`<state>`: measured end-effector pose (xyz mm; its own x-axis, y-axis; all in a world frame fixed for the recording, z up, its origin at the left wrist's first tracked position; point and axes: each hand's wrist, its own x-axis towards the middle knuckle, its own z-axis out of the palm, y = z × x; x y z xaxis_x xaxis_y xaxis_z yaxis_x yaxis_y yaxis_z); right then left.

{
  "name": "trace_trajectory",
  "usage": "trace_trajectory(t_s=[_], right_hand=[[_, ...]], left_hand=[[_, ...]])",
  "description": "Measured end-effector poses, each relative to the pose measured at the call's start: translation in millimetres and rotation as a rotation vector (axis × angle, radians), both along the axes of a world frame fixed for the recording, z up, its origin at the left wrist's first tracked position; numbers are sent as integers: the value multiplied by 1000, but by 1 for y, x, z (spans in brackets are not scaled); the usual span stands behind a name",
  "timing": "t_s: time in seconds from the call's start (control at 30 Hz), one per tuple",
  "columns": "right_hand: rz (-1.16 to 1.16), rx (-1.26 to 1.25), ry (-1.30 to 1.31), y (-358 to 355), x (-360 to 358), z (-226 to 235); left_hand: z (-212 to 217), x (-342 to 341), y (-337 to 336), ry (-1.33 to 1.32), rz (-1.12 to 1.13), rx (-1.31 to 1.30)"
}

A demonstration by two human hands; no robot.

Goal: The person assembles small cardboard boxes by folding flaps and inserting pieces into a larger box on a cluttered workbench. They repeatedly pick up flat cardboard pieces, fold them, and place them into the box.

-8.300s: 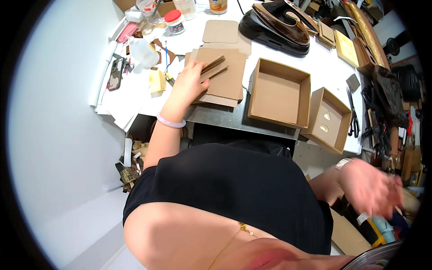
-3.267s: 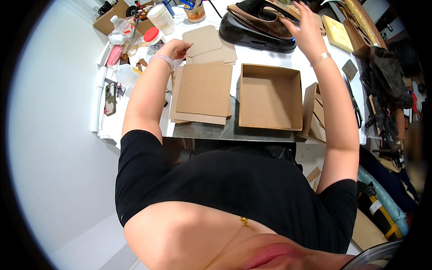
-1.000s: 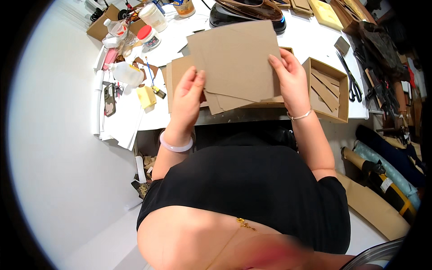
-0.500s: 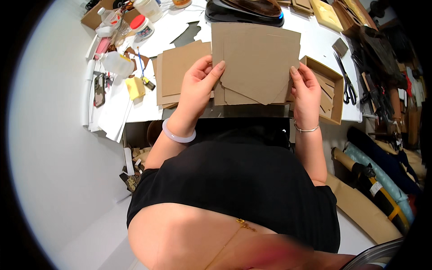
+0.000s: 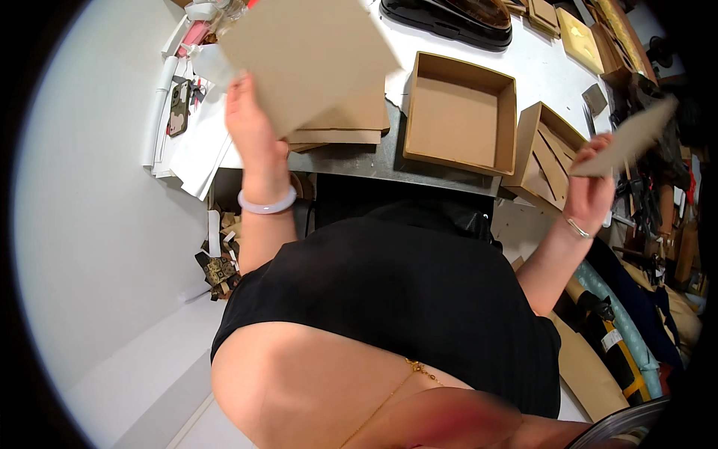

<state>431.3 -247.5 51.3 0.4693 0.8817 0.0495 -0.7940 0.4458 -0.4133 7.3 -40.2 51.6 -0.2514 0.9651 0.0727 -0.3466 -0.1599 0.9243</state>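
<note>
My left hand (image 5: 254, 131) is closed on the edge of a large square cardboard sheet (image 5: 314, 56), raised and tilted above a stack of brown cardboard (image 5: 340, 138) at the table's front. Whether more than one sheet is in that grip I cannot tell. Far to the right, my right hand (image 5: 589, 191) grips a smaller grey cardboard piece (image 5: 632, 138), smeared by motion. Between the hands, an open square cardboard box (image 5: 456, 123) stands at the table edge, with nothing seen inside. Beside it, a narrower cardboard box (image 5: 532, 123) holds several cardboard strips (image 5: 550, 156).
A glossy black device (image 5: 449, 26) sits at the back. Toward the back right lie a yellow slab (image 5: 580, 41) and a small grey block (image 5: 594, 99). A phone (image 5: 179, 108) and white papers (image 5: 196, 168) lie at left. Fabric rolls (image 5: 617, 310) lean at lower right.
My hands have moved apart: the left carries the large sheet leftward, the right carries a smaller piece to the right. The square box, hidden behind the sheets before, now shows.
</note>
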Motion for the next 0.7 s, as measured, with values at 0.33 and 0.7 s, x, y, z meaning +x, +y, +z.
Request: trace_trajectory(t_s=[0.33,0.7], right_hand=[[-99,-513,-484,40,-72,-5],[26,-667,-744,77,-134,-14]], left_hand=[[-23,1,-20,47,-249,-167],[-24,30,-45,-18,-660,-183]])
